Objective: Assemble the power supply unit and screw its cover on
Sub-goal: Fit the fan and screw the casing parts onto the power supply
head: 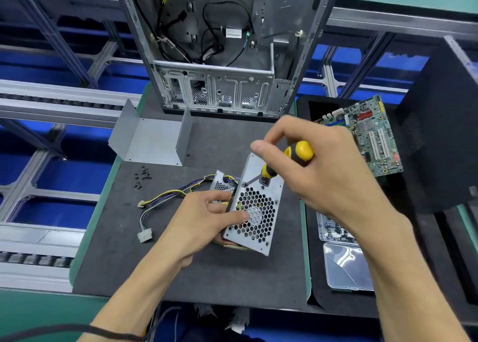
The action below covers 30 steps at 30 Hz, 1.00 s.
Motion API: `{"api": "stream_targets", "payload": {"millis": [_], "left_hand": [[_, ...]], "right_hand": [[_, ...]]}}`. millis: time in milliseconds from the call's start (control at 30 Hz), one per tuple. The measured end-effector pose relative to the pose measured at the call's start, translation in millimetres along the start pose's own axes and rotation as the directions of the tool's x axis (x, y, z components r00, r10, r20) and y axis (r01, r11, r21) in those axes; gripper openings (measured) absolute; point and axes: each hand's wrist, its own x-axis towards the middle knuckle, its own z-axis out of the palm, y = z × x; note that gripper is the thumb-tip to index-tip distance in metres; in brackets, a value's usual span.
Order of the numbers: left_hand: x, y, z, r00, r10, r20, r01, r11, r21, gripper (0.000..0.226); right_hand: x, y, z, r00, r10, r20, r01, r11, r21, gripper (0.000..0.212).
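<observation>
Left hand (pixel 207 212): clamps power supply unit (pixel 254 210) by its rigid side edges (stiff, weighty, sharp-edged).
Right hand (pixel 318 166): grips screwdriver (pixel 284 163) on fan-plate screw.

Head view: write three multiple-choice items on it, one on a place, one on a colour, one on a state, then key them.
1. Where do the loose black screws lie?
A. on the grey mat, left of the power supply unit
B. inside the computer case
C. on the motherboard

2. What colours is the screwdriver handle?
A. red and white
B. yellow and black
C. all blue

3. What is the left hand doing?
A. resting flat on the mat
B. holding a cable plug
C. gripping the unit

Key: A, they lie beside the wires; B, visible in the right hand; C, thumb on the fan grille.
</observation>
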Motion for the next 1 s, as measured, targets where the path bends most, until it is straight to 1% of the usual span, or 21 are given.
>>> {"api": "stream_targets", "payload": {"millis": [133,200,267,300,333,367,433,467,500,567,633,667,800,833,933,1000], "left_hand": [[0.8,-1.1,0.4,1.0,0.009,0.014,-0.01,1.0,0.012,0.029],[1.3,-1.5,-0.4,1.0,0.015,0.005,-0.015,1.0,0.02,0.027],[2.2,-1.6,-1.7,1.0,0.007,0.0,-0.007,1.0,0.015,0.031],[2.2,-1.3,-2.1,1.0,-0.001,0.001,0.001,1.0,0.008,0.033],[2.0,-1.2,-2.6,1.0,-0.006,0.003,0.006,1.0,0.001,0.034],[2.0,-1.1,-3.0,1.0,-0.006,0.006,0.006,1.0,-0.004,0.032],[1.7,-1.0,-3.3,1.0,-0.007,0.015,0.007,1.0,-0.013,0.029],[1.5,-1.0,-3.3,1.0,-0.009,0.021,0.009,1.0,-0.016,0.029],[1.6,-0.8,-3.3,1.0,-0.011,0.026,0.011,1.0,-0.016,0.03],[1.6,-0.6,-4.0,1.0,-0.014,0.028,0.015,1.0,-0.018,0.031],[1.1,0.0,-4.2,1.0,-0.015,0.023,0.016,1.0,-0.025,0.032],[0.7,0.4,-3.9,1.0,-0.016,0.021,0.017,0.999,-0.028,0.032],[0.2,1.1,-3.2,1.0,-0.017,0.013,0.017,0.999,-0.032,0.035],[0.1,1.3,-3.5,1.0,-0.017,0.012,0.018,0.999,-0.029,0.035],[0.0,1.4,-4.2,1.0,-0.016,0.012,0.016,0.999,-0.031,0.034],[-0.3,0.9,-4.3,1.0,-0.017,0.014,0.017,0.999,-0.032,0.034]], "right_hand": [[-2.5,2.8,5.5,0.99,0.021,0.136,-0.056,0.964,0.261,0.037],[-5.2,6.7,4.9,0.978,0.025,0.206,-0.095,0.937,0.337,0.03],[-7.7,10.6,4.6,0.969,0.002,0.248,-0.113,0.893,0.436,0.008],[-9.5,12.8,4.8,0.969,-0.004,0.247,-0.119,0.87,0.478,0.006],[-10.8,15.3,6.0,0.972,0.002,0.235,-0.123,0.858,0.499,0.012],[-11.7,16.7,7.5,0.977,0.01,0.215,-0.12,0.855,0.505,0.015],[-11.0,17.8,11.6,0.99,0.022,0.141,-0.088,0.871,0.483,0.009],[-10.5,18.6,13.4,0.995,0.023,0.094,-0.063,0.89,0.452,0.012],[-9.5,19.9,14.3,0.999,0.014,0.045,-0.031,0.912,0.41,0.021],[-6.5,22.4,13.5,0.998,-0.045,-0.049,0.057,0.959,0.277,0.034],[-3.9,24.6,12.8,0.988,-0.105,-0.111,0.12,0.984,0.13,0.036],[-3.0,24.8,13.3,0.984,-0.115,-0.134,0.128,0.987,0.092,0.034],[-4.8,21.7,20.1,0.975,-0.141,-0.172,0.16,0.982,0.103,0.023],[-5.6,21.1,21.7,0.973,-0.141,-0.184,0.16,0.983,0.093,0.025],[-5.2,18.8,22.7,0.964,-0.107,-0.242,0.128,0.989,0.071,0.042],[-5.6,16.8,20.3,0.965,-0.082,-0.248,0.105,0.991,0.079,0.047]]}}
